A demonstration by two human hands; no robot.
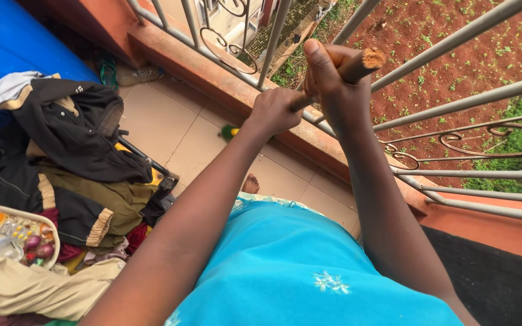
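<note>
Both hands, left (276, 111) below right (333, 81), grip a wooden stick (360, 65).

Bare floor tiles (170, 130) are lying open in the middle. The clothes pile (74, 157) is crowding the left side, while the metal railing (454, 108) and its ledge (225, 81) are blocking the far and right edge.

Landmark = railing (454, 108), running along the far edge of the tiled floor (170, 127). Wooden handle (339, 75) is up against the railing, right hand (336, 84) above left hand (273, 111) on it, stick slanting down to the floor on the near side. Clothes pile (74, 157) well left of the railing, on the floor; bowl (16, 238) on the pile's near end. Bare foot (251, 183) on the floor just below the railing base
</note>
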